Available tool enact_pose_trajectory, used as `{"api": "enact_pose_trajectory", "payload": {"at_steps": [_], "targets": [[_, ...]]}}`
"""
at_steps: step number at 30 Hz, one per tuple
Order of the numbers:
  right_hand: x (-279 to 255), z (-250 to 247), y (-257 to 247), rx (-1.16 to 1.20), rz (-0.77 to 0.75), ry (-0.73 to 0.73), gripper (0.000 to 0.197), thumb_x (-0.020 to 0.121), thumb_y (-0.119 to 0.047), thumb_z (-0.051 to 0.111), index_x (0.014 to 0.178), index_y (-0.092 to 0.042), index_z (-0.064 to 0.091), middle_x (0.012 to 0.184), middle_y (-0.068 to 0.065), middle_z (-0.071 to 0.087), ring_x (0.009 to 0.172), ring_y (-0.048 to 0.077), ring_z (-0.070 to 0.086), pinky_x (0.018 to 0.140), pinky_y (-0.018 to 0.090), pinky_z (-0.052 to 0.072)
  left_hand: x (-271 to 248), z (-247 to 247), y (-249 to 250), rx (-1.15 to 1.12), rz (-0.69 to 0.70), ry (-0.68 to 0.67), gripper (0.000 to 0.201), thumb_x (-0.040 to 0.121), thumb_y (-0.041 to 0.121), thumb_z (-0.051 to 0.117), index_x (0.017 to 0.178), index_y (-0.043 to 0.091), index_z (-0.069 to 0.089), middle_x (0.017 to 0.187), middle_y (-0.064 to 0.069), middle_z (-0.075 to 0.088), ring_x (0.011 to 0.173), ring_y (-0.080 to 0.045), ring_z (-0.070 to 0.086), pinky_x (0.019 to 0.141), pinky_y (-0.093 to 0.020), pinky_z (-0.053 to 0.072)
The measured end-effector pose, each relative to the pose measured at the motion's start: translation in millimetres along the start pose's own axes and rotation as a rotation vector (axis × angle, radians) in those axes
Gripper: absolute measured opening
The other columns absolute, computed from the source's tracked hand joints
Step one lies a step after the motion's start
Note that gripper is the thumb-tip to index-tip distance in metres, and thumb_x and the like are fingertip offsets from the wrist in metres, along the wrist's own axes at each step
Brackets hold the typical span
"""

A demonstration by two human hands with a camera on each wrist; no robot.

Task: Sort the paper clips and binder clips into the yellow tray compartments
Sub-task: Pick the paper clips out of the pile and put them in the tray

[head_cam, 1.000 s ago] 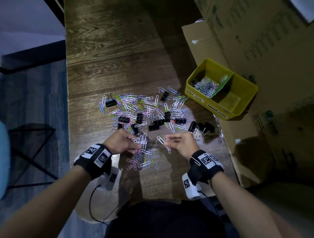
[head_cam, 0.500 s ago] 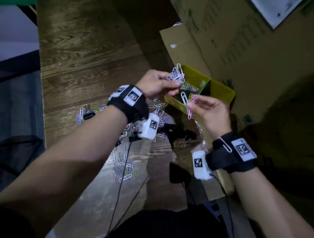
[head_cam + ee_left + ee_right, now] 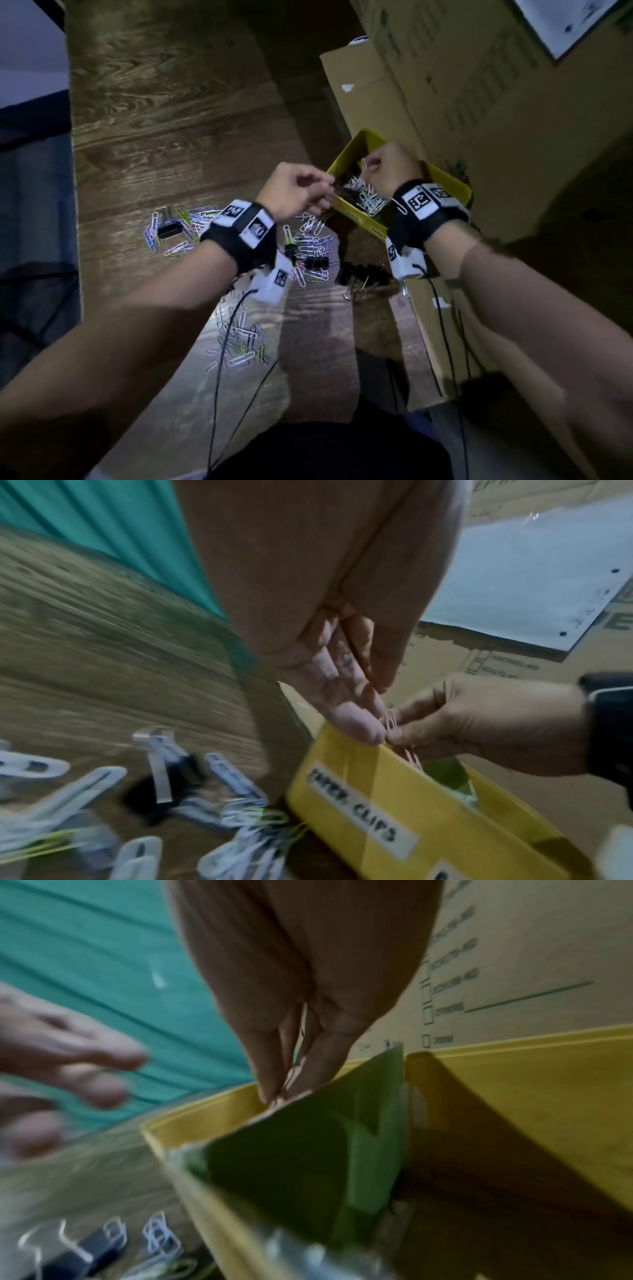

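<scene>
The yellow tray (image 3: 358, 214) stands at the table's right, split by a green divider (image 3: 308, 1164). Its near wall carries a "PAPER CLIPS" label (image 3: 352, 813). A heap of paper clips (image 3: 366, 200) lies in the left compartment. My right hand (image 3: 368, 166) hovers over that compartment and pinches a few paper clips (image 3: 392, 721). My left hand (image 3: 327, 192) is at the tray's near-left rim, fingers relaxed and holding nothing I can see, its fingertips (image 3: 369, 731) close to the right hand's. Loose paper clips (image 3: 308, 240) and black binder clips (image 3: 317, 262) lie scattered on the wooden table.
Cardboard boxes (image 3: 376, 85) stand behind and right of the tray, and another box (image 3: 431, 329) lies against the table's right edge. More binder clips (image 3: 356, 277) sit by the tray's near corner. A second patch of paper clips (image 3: 239, 342) lies nearer me. Cables hang from both wrists.
Both hands rose from the clip pile and moved right to the tray. The bunch my left hand held half a second ago is gone from it. My right hand still pinches its clips.
</scene>
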State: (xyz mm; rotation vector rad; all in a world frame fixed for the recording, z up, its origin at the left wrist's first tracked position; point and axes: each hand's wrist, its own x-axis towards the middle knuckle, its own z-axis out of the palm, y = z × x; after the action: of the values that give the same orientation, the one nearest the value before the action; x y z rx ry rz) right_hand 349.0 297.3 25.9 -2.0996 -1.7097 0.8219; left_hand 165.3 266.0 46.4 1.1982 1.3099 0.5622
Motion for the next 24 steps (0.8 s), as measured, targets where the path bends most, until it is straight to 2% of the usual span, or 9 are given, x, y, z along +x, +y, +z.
{"api": "enact_pose_trajectory", "payload": {"at_steps": [3,6,8,10,11,14,17,21,24], "targets": [[-0.9,10.1,-6.6,-0.139,0.008,-0.119,0.033,0.080,-0.022,0.073,0.111,-0.014,0.065,0.112,0.008,0.067,0.100,0.023,0.063,0.089,0.037,0.052,-36.9,-39.1,-34.7,0.113,-0.048,0.010,0.012,0.088,0.006,0.059,0.097,0.002,0.065,0.084,-0.017,0.069,0.065,-0.020,0.065,0.060,-0.032,0.055],[-8.1,10.3,-10.2,-0.173,-0.021,-0.136,0.049,0.075,-0.032,0.077,0.119,-0.016,0.061,0.120,0.007,0.064,0.106,0.023,0.061,0.091,0.035,0.050,-74.5,-78.4,-82.1,0.246,-0.074,0.020,0.009,0.087,0.009,0.062,0.081,0.014,0.067,0.069,-0.009,0.069,0.062,-0.020,0.062,0.060,-0.033,0.051],[-19.4,7.3,-18.8,-0.095,-0.054,-0.076,0.043,0.077,-0.035,0.075,0.115,-0.017,0.064,0.113,0.004,0.067,0.100,0.019,0.063,0.089,0.032,0.051,-99.1,-97.8,-113.4,0.422,-0.083,-0.013,0.012,0.086,0.012,0.063,0.080,0.021,0.068,0.069,-0.003,0.069,0.060,-0.013,0.063,0.063,-0.026,0.050],[-38.7,6.1,-32.7,0.017,-0.139,-0.009,0.030,0.080,-0.031,0.072,0.107,-0.018,0.069,0.097,0.001,0.070,0.086,0.014,0.064,0.085,0.030,0.053,-124.9,-104.1,-136.9,0.641,-0.055,-0.063,0.014,0.087,0.012,0.059,0.088,0.019,0.071,0.077,0.001,0.070,0.064,-0.004,0.062,0.062,-0.010,0.044],[-51.7,7.5,-41.3,0.053,-0.208,0.004,0.025,0.081,-0.029,0.071,0.103,-0.018,0.070,0.092,0.000,0.070,0.081,0.012,0.063,0.082,0.027,0.053,-135.6,-102.7,-146.2,0.720,0.014,-0.065,0.019,0.086,0.012,0.054,0.092,0.015,0.071,0.082,0.000,0.070,0.070,-0.008,0.062,0.064,-0.008,0.041],[-97.4,26.2,-62.6,0.105,-0.407,-0.123,0.017,0.085,-0.025,0.067,0.099,-0.017,0.071,0.090,-0.002,0.068,0.080,0.010,0.060,0.078,0.022,0.048,-155.9,-90.1,-174.6,0.875,0.241,-0.095,0.035,0.076,0.006,0.051,0.108,0.010,0.066,0.103,-0.009,0.066,0.091,-0.025,0.062,0.083,-0.027,0.050],[-136.1,67.0,-68.4,0.009,-0.559,-0.350,0.017,0.088,-0.027,0.063,0.099,-0.015,0.071,0.094,0.001,0.067,0.084,0.011,0.058,0.081,0.029,0.048,-161.7,-72.4,-194.0,1.098,0.256,-0.073,0.064,0.063,-0.003,0.062,0.125,0.012,0.054,0.123,-0.013,0.058,0.107,-0.031,0.056,0.086,-0.040,0.052],[-173.8,125.8,-62.5,-0.192,-0.606,-0.607,0.029,0.091,-0.026,0.058,0.117,-0.014,0.062,0.113,0.003,0.059,0.099,0.015,0.054,0.092,0.030,0.045,-179.4,-57.6,-202.0,1.214,0.278,-0.155,0.055,0.067,0.013,0.047,0.122,0.012,0.052,0.121,-0.012,0.056,0.107,-0.029,0.052,0.080,-0.039,0.053],[-196.4,155.6,-47.3,-0.369,-0.578,-0.698,0.063,0.085,-0.040,0.062,0.139,-0.018,0.039,0.135,0.004,0.041,0.121,0.020,0.041,0.102,0.042,0.040,-190.7,-65.6,-211.0,1.108,0.369,-0.227,0.053,0.072,0.014,0.038,0.124,0.017,0.047,0.124,-0.009,0.052,0.112,-0.027,0.049,0.085,-0.043,0.051]]}}
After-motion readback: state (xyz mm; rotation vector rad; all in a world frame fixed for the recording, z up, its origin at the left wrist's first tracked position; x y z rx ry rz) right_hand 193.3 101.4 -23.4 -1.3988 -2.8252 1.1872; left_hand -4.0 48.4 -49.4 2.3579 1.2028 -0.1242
